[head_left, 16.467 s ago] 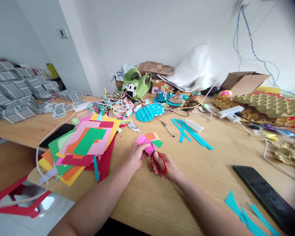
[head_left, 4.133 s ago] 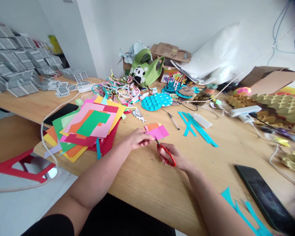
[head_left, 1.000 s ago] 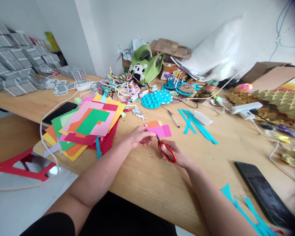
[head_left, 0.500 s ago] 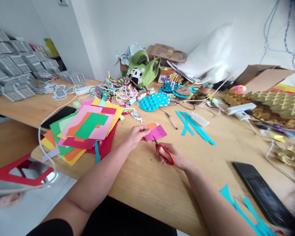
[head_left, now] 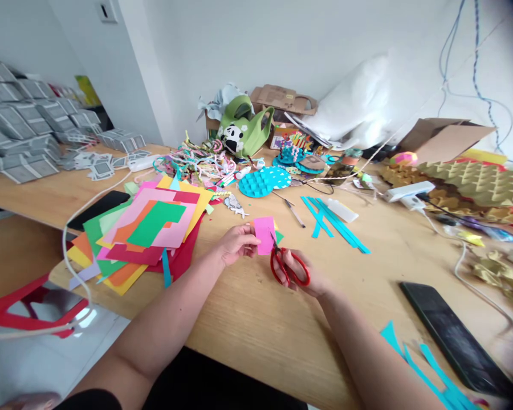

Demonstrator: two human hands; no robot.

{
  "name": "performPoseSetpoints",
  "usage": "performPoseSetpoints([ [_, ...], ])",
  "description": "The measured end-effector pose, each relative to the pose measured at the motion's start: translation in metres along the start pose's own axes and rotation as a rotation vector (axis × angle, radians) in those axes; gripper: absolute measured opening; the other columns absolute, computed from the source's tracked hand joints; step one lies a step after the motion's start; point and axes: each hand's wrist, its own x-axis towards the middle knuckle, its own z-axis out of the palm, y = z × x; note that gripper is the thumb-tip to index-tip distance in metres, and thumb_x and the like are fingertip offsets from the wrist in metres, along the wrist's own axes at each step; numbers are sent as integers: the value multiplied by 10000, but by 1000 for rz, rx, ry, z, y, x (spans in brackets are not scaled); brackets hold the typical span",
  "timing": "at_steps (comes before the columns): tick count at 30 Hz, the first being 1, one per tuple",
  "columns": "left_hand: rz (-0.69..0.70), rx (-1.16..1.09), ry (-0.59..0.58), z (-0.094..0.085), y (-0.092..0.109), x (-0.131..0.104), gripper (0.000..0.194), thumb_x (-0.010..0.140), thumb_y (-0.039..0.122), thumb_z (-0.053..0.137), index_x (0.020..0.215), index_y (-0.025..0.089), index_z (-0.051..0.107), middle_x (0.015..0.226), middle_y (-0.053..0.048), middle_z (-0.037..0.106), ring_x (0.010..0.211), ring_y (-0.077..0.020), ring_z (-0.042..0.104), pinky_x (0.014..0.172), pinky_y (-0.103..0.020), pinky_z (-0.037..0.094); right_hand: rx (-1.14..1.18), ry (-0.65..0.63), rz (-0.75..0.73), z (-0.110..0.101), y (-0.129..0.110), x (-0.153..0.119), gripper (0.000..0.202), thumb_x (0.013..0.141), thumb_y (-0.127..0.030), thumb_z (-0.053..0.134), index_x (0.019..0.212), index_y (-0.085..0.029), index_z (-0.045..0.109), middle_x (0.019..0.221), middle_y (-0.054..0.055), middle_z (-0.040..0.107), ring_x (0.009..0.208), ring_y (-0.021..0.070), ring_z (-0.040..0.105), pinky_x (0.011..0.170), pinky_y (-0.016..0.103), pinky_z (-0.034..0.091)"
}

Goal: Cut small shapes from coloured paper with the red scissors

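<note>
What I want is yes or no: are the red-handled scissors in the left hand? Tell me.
No, the red-handled scissors are in the right hand, while the left hand holds the pink paper.

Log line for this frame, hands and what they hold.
left hand: grips pink paper | right hand: holds scissors, blades at paper | green bag: behind

The paper piece (head_left: 264, 234) is between the left hand (head_left: 236, 245) and the scissors (head_left: 276, 250) in the right hand (head_left: 305, 278). The paper stack (head_left: 156, 225) lies on the table (head_left: 239, 313), to the left. The pen (head_left: 296, 215) lies beyond the scissors, left of the crossed strips (head_left: 344, 226). The phone (head_left: 453, 333) lies at near right. The egg trays (head_left: 465, 182) extend right of the power strip (head_left: 409, 191).
</note>
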Motion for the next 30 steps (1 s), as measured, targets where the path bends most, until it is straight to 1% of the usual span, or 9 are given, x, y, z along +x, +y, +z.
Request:
performPoseSetpoints([
  [3,-13,22,-18,2,1,-2,359,582,263,747,886,96,654,663,-28,622,498,-76,516,446,-193,354,20,-22,15,1,1,0,498,899,-605,397,744,-153,536,510,-21,517,347,55,390,312,161,288],
  [7,-20,78,17,6,1,-4,338,560,289,766,813,95,654,591,-8,587,409,-34,404,371,-179,165,20,-32,27,2,2,0,516,885,-628,401,740,-151,535,509,-20,520,337,52,377,308,164,278],
  [9,-26,102,28,8,1,-5,331,552,297,769,790,99,650,568,3,571,386,-23,369,363,-183,121,27,-31,32,2,3,0,517,881,-634,399,748,-153,537,504,-22,517,338,56,375,308,166,276],
  [11,-23,105,32,10,0,-5,326,553,310,771,772,106,642,567,6,569,386,-24,374,358,-181,125,31,-35,34,3,3,0,514,882,-634,398,754,-157,537,504,-23,515,346,60,382,312,168,279],
  [14,-13,78,39,12,-1,-6,310,561,310,775,747,113,627,562,9,566,394,-31,397,355,-178,164,22,-35,51,4,3,1,514,880,-639,390,744,-164,530,515,-19,515,361,68,399,321,177,289],
  [19,-1,59,65,14,-4,-4,298,564,288,769,757,108,630,573,-3,582,411,-53,445,349,-183,227,5,-25,71,5,2,2,547,863,-676,371,727,-168,520,529,-13,511,372,73,403,325,184,304],
  [26,-4,33,87,15,-5,-4,286,576,272,769,770,101,646,583,-8,595,406,-54,455,341,-184,224,-3,-28,49,2,5,2,521,875,-651,389,773,-160,530,552,-13,523,393,72,420,338,176,324],
  [30,-4,9,90,16,-5,-4,294,573,264,769,783,97,648,598,-14,606,409,-54,459,340,-183,225,23,-33,38,3,4,2,517,868,-652,404,769,-160,530,539,-18,516,386,72,407,329,175,309],
])
